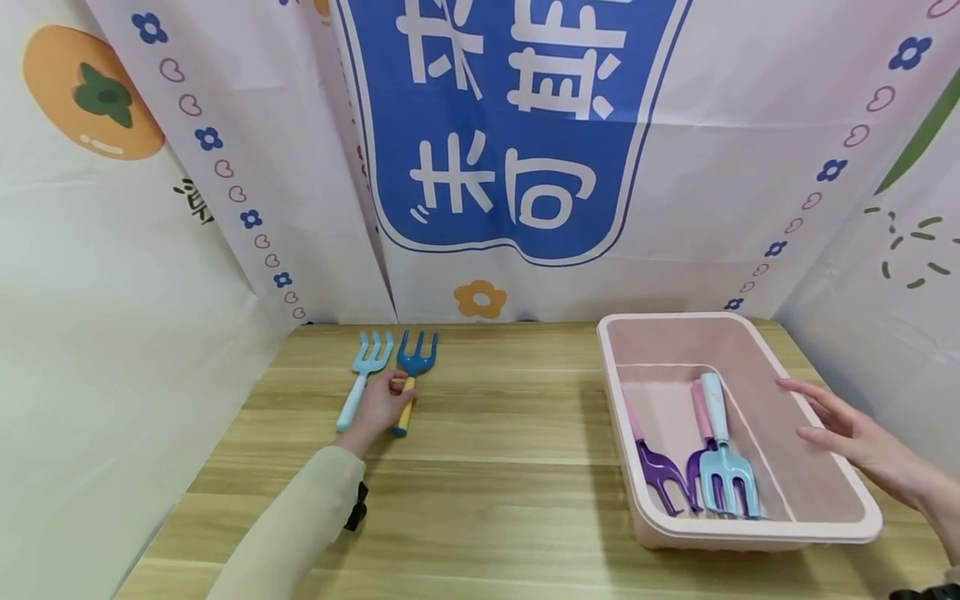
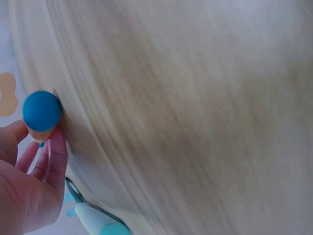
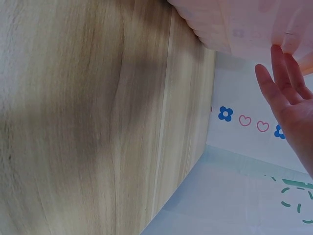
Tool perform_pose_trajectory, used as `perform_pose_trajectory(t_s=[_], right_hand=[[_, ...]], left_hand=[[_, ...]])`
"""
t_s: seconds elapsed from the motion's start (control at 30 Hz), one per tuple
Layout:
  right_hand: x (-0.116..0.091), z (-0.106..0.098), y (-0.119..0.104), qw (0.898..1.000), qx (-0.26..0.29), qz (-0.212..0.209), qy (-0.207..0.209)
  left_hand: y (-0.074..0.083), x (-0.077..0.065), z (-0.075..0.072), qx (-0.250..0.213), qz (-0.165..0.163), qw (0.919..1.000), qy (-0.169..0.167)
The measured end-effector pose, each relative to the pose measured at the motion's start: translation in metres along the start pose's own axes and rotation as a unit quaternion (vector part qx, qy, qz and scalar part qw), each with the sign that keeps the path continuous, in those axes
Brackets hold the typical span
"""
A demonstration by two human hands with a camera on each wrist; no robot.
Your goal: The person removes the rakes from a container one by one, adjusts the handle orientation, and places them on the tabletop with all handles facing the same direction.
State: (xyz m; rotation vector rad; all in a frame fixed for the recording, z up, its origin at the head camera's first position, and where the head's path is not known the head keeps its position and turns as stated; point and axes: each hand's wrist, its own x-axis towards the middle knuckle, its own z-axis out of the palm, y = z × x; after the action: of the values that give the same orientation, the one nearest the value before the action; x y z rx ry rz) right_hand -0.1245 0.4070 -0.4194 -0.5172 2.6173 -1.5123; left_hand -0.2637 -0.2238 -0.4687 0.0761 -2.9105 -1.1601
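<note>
My left hand pinches the yellow handle of a blue hand fork at the far left of the table. In the left wrist view the handle's round blue end faces the camera, between thumb and fingers. Just left of it lies a light blue hand fork. My right hand is at the right side of a pink bin, fingers extended; in the right wrist view the fingertips touch its wall. Inside the bin are purple forks with pink handles and a light blue fork.
The wooden table stretches between the two forks and the bin. White printed cloth hangs behind it and at both sides, close to the bin's right and the table's left edge.
</note>
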Motion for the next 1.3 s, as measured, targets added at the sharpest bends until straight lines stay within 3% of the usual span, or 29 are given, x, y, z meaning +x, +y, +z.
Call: perform_pose_trajectory(t_s=[0.37, 0.53, 0.7, 0.97, 1.1, 1.3], right_hand=[[0.0, 0.0, -0.001, 1.0, 0.003, -0.002, 0.001], [0.001, -0.001, -0.001, 1.0, 0.001, -0.002, 0.003], [0.001, -0.001, -0.001, 1.0, 0.001, -0.01, 0.003], [0.001, -0.001, 0.0, 1.0, 0.0, -0.015, 0.003], [0.001, -0.001, 0.0, 1.0, 0.001, -0.011, -0.002], [0.0, 0.0, 0.0, 1.0, 0.008, -0.014, -0.004]], left_hand=[[0.001, 0.001, -0.002, 0.016, 0.005, 0.9998, 0.009], [0.012, 0.0, -0.004, 0.027, 0.022, 0.9994, 0.009], [0.035, -0.009, -0.004, -0.01, 0.055, 0.9984, -0.006], [0.085, -0.029, 0.006, -0.054, 0.114, 0.9903, -0.059], [0.108, -0.039, 0.013, -0.059, 0.149, 0.9827, -0.094], [0.143, -0.052, 0.01, -0.051, 0.193, 0.9663, -0.163]])
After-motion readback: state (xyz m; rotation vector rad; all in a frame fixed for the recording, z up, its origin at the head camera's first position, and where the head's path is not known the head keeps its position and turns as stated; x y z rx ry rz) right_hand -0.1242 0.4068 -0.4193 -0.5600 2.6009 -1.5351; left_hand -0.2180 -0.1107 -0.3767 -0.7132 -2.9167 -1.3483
